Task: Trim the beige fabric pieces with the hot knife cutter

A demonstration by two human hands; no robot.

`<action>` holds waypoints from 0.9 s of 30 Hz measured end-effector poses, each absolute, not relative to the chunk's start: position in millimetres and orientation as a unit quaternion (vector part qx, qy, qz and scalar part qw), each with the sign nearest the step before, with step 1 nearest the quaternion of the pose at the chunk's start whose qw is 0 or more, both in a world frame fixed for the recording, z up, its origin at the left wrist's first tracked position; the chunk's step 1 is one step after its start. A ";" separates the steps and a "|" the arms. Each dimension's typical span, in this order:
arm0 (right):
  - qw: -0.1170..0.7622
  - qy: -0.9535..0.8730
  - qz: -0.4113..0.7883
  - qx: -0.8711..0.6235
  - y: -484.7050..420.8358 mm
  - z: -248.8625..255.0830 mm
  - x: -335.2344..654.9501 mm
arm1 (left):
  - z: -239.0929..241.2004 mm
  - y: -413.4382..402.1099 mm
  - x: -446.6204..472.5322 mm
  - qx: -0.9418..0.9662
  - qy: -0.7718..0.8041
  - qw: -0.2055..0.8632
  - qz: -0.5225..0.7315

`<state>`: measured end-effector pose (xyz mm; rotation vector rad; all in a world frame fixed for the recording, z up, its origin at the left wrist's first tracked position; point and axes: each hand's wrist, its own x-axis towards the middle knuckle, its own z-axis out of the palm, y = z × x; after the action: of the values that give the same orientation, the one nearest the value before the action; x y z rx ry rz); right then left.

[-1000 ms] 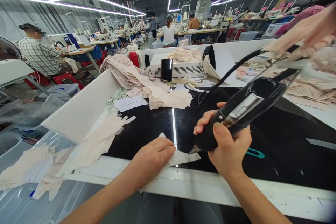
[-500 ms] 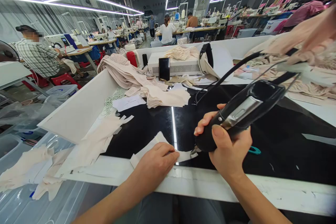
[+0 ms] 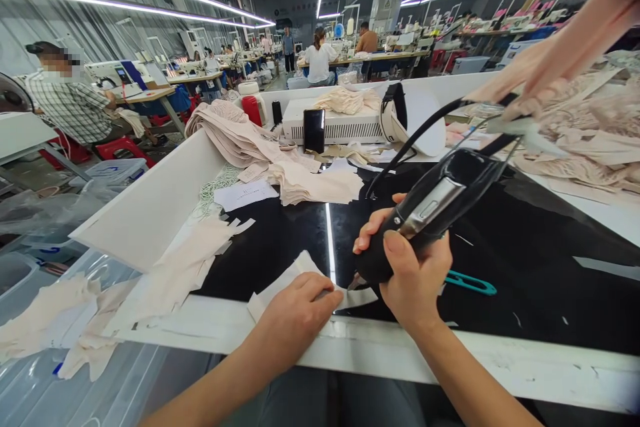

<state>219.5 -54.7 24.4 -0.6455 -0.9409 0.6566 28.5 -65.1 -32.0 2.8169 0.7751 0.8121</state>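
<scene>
My right hand is wrapped round a black hand-held cutting tool with a silver panel and a black cord. The tool's tip points down at a small pale fabric piece lying on the black table top. My left hand lies palm down on that piece at the table's near edge, fingers together and pressing it flat.
Teal thread snips lie just right of my right hand. Stacked beige fabric pieces and a white machine box stand further back. Beige offcuts lie at the left. Another person's hand with fabric is at top right. Workers sit at distant tables.
My right hand and the cutting tool have moved left, closer to my left hand. The fabric piece has been turned and pulled toward the table's near edge.
</scene>
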 end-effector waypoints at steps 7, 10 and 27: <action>0.787 -0.445 0.292 -0.314 -54.3 27.6 217.6 | -35.2 -65.8 26.8 0.928 0.265 0.059 0.256; 0.791 -0.439 0.292 -0.311 -51.8 28.3 214.2 | -35.4 -66.0 27.0 0.928 0.263 0.054 0.259; 0.791 -0.447 0.310 -0.278 -42.2 25.8 201.8 | -33.4 -65.9 27.3 0.911 0.272 0.033 0.308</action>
<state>201.8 -42.2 25.8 -0.5991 -0.9623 0.6674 27.3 -65.9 -33.4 2.8031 0.8362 0.9471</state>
